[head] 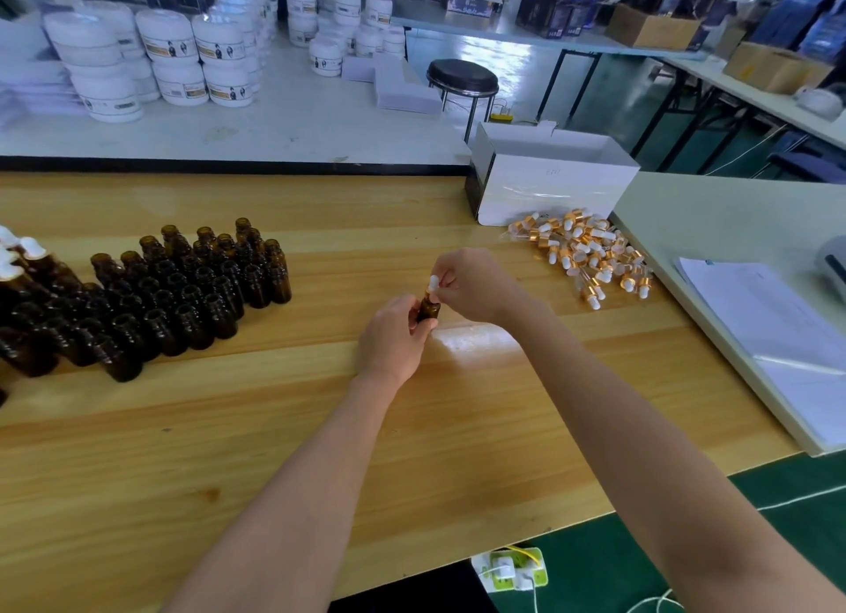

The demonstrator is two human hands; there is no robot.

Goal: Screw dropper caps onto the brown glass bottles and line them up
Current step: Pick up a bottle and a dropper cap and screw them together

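Left hand (389,338) grips a brown bottle (430,309), mostly hidden; right hand (471,287) pinches its dropper cap (433,282).

The left forearm (293,498) and right forearm (641,429) are bare along their whole visible length, slender and smooth; the left hand (391,338) and right hand (476,287) are bare as well.

A small packing workshop: a long wooden desk (274,429) carries dozens of uncapped brown bottles (183,292) and a heap of dropper caps (590,255), stacked white jars (174,54) crowd the white desk (297,123) beyond, and cardboard boxes (650,29) stand farther back.
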